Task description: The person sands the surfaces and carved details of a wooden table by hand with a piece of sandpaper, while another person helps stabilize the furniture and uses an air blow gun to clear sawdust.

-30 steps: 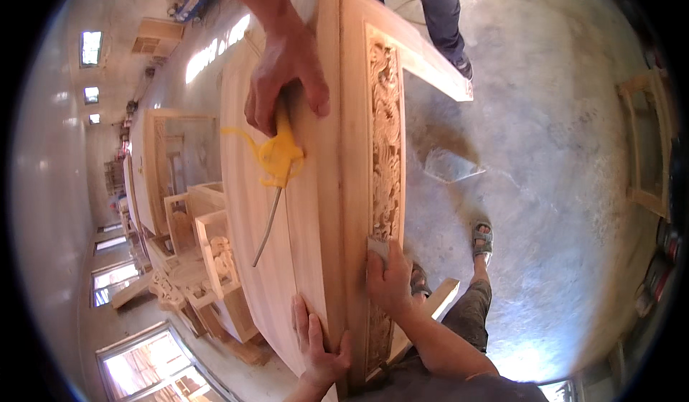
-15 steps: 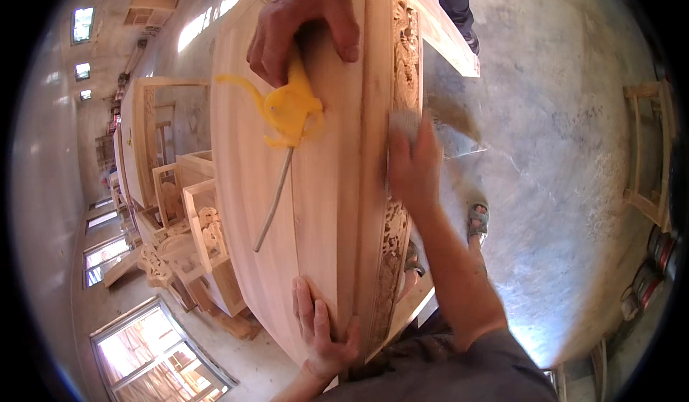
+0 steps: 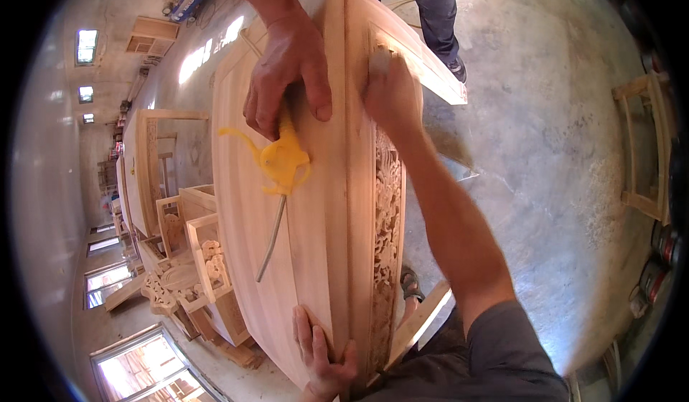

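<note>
A pale wooden table [image 3: 251,208] with a carved side panel [image 3: 387,222] stands in front of me. My left hand [image 3: 324,355] lies on its near end, fingers stretched over the top and thumb by the rim. At the far part of the carved side, my right hand [image 3: 395,93] is closed round a grey sanding pad [image 3: 381,59], pressed to the wood and blurred by motion. Another person's hand [image 3: 291,68] rests over a yellow air blow gun [image 3: 286,161] with a thin metal tube, lying on the tabletop.
The other person's dark-trousered leg [image 3: 434,14] is beyond the table's far end. To the left stand wooden frames [image 3: 208,258] and carved pieces. A wooden stand [image 3: 639,201] is on the concrete floor [image 3: 531,151] at the right.
My right hand has slid away from me along the carved side with the pad. The view has shifted slightly. My left hand stays on the near end; the blow gun still lies on the top.
</note>
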`<state>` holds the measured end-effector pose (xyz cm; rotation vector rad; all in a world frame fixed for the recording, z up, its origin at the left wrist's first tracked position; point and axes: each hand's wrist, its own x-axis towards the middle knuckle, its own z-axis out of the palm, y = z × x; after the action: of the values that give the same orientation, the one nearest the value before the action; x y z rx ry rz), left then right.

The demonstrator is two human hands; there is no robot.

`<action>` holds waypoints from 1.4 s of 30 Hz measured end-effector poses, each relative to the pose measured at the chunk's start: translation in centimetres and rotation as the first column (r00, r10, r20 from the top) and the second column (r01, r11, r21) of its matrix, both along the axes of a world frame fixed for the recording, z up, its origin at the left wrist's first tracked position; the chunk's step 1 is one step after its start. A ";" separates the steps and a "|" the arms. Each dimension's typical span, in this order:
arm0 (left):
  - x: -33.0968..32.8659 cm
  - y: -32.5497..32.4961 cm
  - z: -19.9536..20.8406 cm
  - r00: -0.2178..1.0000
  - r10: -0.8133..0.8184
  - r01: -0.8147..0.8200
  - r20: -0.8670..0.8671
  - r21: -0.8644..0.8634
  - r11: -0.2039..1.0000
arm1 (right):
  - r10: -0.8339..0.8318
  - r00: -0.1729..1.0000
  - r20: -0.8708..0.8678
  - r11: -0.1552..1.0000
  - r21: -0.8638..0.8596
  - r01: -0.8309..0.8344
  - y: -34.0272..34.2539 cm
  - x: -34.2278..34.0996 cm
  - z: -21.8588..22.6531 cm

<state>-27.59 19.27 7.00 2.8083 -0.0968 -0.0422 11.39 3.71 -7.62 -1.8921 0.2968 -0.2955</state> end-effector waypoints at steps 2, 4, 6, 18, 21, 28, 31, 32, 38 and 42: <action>-0.1 0.0 0.0 1.000 0.009 -0.009 0.010 0.022 1.000 | 0.011 0.999 -0.035 0.999 0.037 -0.009 -0.4 1.8 0.5; 0.0 -0.2 0.0 0.999 0.024 -0.024 -0.038 0.006 1.000 | 0.039 0.999 0.004 0.996 0.079 -0.039 -0.4 -2.4 -0.7; -0.6 0.1 0.2 0.998 0.035 -0.035 -0.051 -0.001 0.999 | 0.074 0.997 -0.013 0.971 0.230 -0.069 1.6 -8.4 -2.5; 0.1 -1.3 0.5 0.997 0.075 -0.074 -0.002 -0.086 0.994 | -0.025 0.997 -0.075 0.998 -0.061 0.021 -2.1 6.0 0.8; -0.1 -1.0 0.9 0.993 0.112 -0.114 -0.025 -0.087 0.990 | -0.032 0.978 0.205 0.988 0.154 0.000 0.2 0.5 -1.2; 0.4 -1.1 0.6 0.997 0.072 -0.076 -0.041 -0.107 0.991 | -0.050 0.999 -0.007 0.993 -0.108 0.049 -2.7 8.2 -1.1; 0.4 -0.8 0.8 0.996 0.082 -0.083 -0.016 -0.098 0.992 | 0.065 0.995 -0.074 0.996 0.072 -0.059 1.0 -5.2 -2.3; 0.4 -0.7 0.8 0.997 0.081 -0.082 -0.014 -0.100 0.992 | 0.065 0.998 -0.017 0.984 0.169 -0.061 2.1 -10.8 -2.5; 0.5 -1.0 0.7 0.997 0.073 -0.076 -0.028 -0.122 0.990 | 0.018 0.999 -0.034 0.997 -0.076 -0.021 -0.6 -0.7 -2.1; 0.8 -1.4 0.5 0.997 0.064 -0.068 -0.042 -0.111 0.991 | 0.007 0.983 0.185 0.980 -0.195 0.030 -3.1 7.7 -0.8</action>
<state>-26.79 17.89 7.48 2.6949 0.0032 -0.0724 19.12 0.64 -8.46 -2.0411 0.1570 -0.5213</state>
